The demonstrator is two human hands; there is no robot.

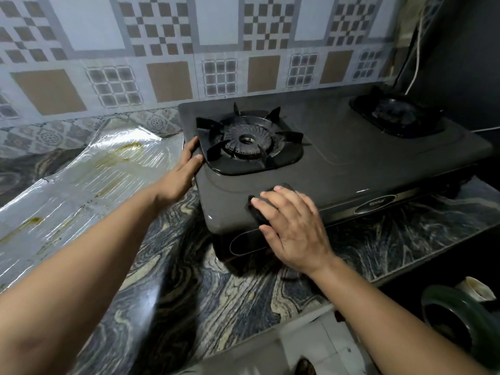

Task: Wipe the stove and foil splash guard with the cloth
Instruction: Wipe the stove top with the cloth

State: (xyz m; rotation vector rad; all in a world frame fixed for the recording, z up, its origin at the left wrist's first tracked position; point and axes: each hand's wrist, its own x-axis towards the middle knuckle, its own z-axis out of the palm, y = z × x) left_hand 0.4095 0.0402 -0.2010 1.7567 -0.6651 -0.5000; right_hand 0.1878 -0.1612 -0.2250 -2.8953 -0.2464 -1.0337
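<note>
Patterned wall tiles [167,50] back a marbled stone desk [205,288] that carries a dark two-burner gas stove [351,158]. The stove occupies the rear right area of the desk, with its front edge near the desk's front edge. The foil splash guard [89,180] lies flat along the left side of the desk, just beside the stove, with brown stains on its surface. The left hand [181,171] rests on the stove's left edge beside the left burner [246,139], fingers straight, grip open and holding nothing. The right hand [295,226] presses a dark cloth [259,207] against the stove's front left corner, fingers extended flat over it. The right burner [395,115] sits at the stove's far right.
</note>
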